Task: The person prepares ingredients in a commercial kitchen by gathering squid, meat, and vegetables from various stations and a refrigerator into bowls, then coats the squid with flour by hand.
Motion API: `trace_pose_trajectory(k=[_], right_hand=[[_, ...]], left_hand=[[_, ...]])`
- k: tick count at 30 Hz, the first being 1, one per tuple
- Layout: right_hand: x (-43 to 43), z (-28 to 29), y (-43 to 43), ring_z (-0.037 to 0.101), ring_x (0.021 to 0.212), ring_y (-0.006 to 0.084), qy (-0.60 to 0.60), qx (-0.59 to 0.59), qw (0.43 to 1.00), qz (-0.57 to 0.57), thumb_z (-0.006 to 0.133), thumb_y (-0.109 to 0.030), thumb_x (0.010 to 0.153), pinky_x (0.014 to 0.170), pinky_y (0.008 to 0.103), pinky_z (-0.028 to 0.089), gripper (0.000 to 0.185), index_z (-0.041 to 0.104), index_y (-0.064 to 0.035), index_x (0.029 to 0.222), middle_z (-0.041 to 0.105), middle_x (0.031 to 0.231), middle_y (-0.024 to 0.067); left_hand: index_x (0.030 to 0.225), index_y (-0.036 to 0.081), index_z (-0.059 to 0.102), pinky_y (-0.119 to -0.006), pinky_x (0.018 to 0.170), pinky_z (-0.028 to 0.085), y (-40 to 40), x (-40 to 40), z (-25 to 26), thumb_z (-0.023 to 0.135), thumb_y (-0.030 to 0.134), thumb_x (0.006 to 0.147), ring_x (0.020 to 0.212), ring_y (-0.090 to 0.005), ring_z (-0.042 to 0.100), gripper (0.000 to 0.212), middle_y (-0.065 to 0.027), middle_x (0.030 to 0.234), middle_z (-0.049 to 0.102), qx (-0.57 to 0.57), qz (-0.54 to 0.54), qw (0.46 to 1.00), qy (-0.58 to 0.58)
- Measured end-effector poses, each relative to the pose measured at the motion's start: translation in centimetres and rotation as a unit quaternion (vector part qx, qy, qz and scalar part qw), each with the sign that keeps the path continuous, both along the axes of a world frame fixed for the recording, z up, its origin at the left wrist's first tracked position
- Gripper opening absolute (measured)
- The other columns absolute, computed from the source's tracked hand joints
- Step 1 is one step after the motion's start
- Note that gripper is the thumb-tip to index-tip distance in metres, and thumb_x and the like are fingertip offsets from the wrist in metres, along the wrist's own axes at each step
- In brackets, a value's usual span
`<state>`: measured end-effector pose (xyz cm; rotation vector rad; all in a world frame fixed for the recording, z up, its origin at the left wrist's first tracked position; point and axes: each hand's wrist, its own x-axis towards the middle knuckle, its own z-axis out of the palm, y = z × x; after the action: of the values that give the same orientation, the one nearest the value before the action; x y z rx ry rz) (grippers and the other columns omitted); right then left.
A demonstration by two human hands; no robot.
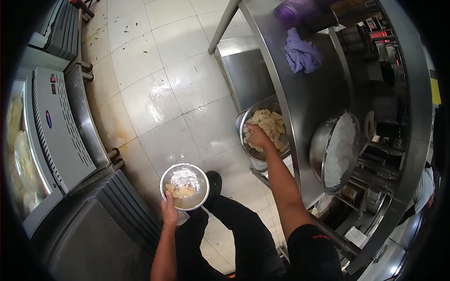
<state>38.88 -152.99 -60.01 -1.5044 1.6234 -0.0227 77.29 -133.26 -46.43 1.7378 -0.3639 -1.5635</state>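
My left hand (169, 212) grips the rim of a round metal bowl (202, 199), its thumb over the edge. White powder (183, 176) and a few pale yellowish pieces of food (181, 191) lie inside the bowl. On the right, my right hand (258, 136) reaches into a large metal pot (250, 151) heaped with similar pale pieces (269, 121). Its fingertips touch the heap at the left side; whether they pinch a piece cannot be made out. The tabletop's edge hides the pot's right side.
A steel worktable (306, 95) carries a crumpled purple cloth (300, 52) and a wide metal basin (318, 151) of white powder (341, 151). Below is a lower shelf (248, 73). A chest-like appliance (63, 130) lines the left. The tiled floor (175, 91) has wet patches and leaf scraps.
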Motion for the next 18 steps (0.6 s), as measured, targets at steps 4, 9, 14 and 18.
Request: trace_pose_trajectory(k=[4,9,14,18], right_hand=[[-0.5,0.2,1.7,0.06,0.095,0.0291,0.012,-0.03,0.998,-0.056,0.069,-0.009,0.066,0.082,0.0335,0.047,0.045,0.059,-0.0013,0.11,0.061,0.106,0.0193],[-3.3,-0.1,4.4,0.059,0.094,0.0354,0.162,0.102,0.978,-0.079,0.067,-0.014,0.066,0.082,0.0392,0.047,0.027,0.063,-0.0018,0.09,0.061,0.101,0.0209],[-3.1,-0.5,6.4,0.06,0.083,0.038,0.201,-0.126,0.964,-0.123,0.064,-0.012,0.069,0.074,0.0428,0.048,0.018,0.061,-0.0028,0.085,0.061,0.083,0.0208],[-2.9,-2.5,5.1,0.058,0.087,0.0387,0.182,-0.115,0.961,-0.174,0.066,-0.013,0.071,0.076,0.0437,0.047,0.022,0.061,-0.0042,0.091,0.06,0.086,0.0208]], left_hand=[[0.116,-0.005,0.051,-0.028,0.085,0.042,0.8,0.5,-0.2,0.038,0.038,0.098,0.097,-0.0152,0.055,0.049,-0.0097,0.107,0.059,-0.001,-0.006,1.0,-0.005],[0.117,-0.005,0.051,-0.028,0.085,0.042,0.5,0.4,0.5,0.038,0.038,0.098,0.097,-0.0152,0.055,0.048,-0.0097,0.108,0.059,-0.012,0.007,1.0,-0.006],[0.116,-0.005,0.051,-0.028,0.084,0.043,0.6,0.5,0.1,0.038,0.039,0.098,0.095,-0.0151,0.056,0.049,-0.0096,0.106,0.059,-0.014,0.012,1.0,-0.017],[0.115,-0.005,0.052,-0.028,0.083,0.043,0.0,-0.2,-0.7,0.039,0.04,0.098,0.093,-0.015,0.057,0.05,-0.0098,0.104,0.06,-0.032,-0.007,0.999,-0.017]])
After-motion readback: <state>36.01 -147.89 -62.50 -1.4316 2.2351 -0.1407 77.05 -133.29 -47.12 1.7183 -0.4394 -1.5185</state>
